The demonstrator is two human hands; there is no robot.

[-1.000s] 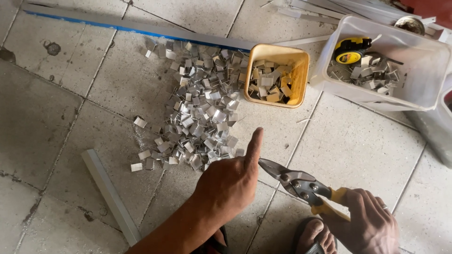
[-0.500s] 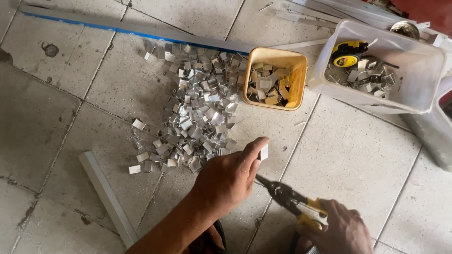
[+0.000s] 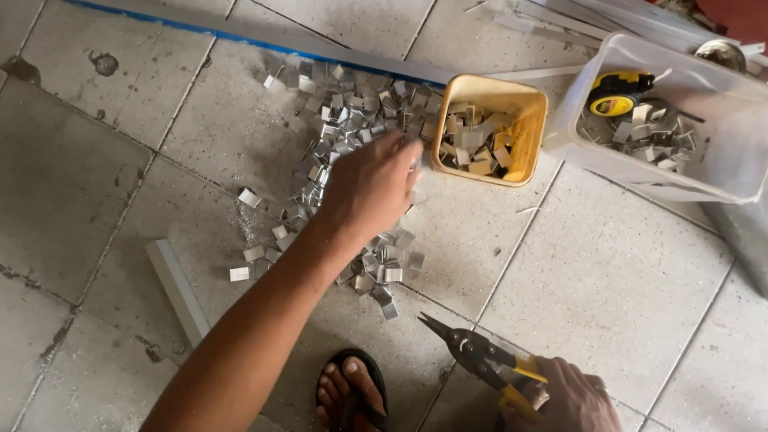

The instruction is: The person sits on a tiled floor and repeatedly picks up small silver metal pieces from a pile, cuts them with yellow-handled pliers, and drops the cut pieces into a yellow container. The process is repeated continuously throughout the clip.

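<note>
Many metal clips lie under left hand.

I am seeing no signs or screens here, only two containers and one label. A square yellow plastic tub is sitting open on the tiled floor, just past my left hand, holding loose small metal pieces. To its right, a larger clear plastic box with rounded corners is standing open, well apart from my right hand. Inside that box a yellow and black tape measure is lying at the near left corner, and it is carrying a round yellow label on its face, too small for me to make out
</note>
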